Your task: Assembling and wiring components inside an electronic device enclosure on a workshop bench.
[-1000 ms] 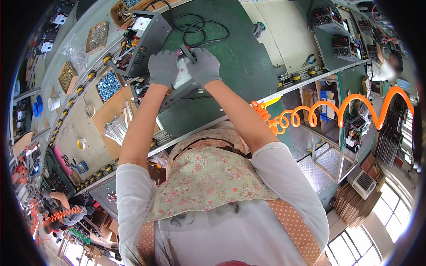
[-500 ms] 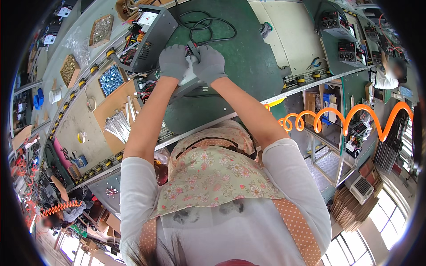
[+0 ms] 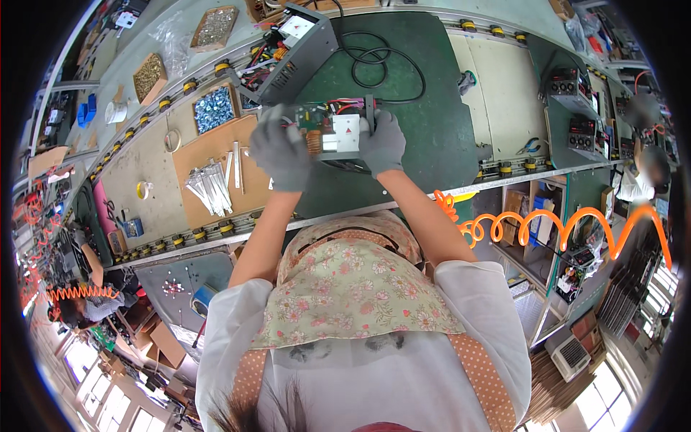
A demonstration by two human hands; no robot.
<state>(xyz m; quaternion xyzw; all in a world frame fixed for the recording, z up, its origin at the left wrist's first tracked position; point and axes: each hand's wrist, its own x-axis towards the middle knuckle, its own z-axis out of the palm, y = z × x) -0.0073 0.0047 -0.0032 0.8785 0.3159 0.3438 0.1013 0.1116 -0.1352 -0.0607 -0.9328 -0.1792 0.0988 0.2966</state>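
My left hand [image 3: 283, 147], in a grey glove and smeared by motion, is at the left end of an electronic board assembly [image 3: 317, 117] with wires, a copper coil and a white block [image 3: 338, 133]; its finger shape is unclear. My right hand [image 3: 381, 142], also gloved, grips the assembly's right end beside a dark upright piece. The assembly lies on the green mat [image 3: 425, 129]. Just behind it, a dark metal housing [image 3: 302, 65] full of wiring sits tilted toward the upper left, and a looped black cable [image 3: 381, 68] runs across the mat.
Parts trays [image 3: 213, 108] and metal strips [image 3: 209, 187] are at my left. Pliers [image 3: 530, 147], other units [image 3: 576, 93] and a coiled orange hose [image 3: 547, 225] are at my right. Roller rails [image 3: 506, 168] edge the bench. Co-workers [image 3: 637, 183] are at both sides.
My hands have moved apart, the left one leftward and down, exposing more of the assembly, which now appears more level. The whole view has shifted, with the bench lower in it.
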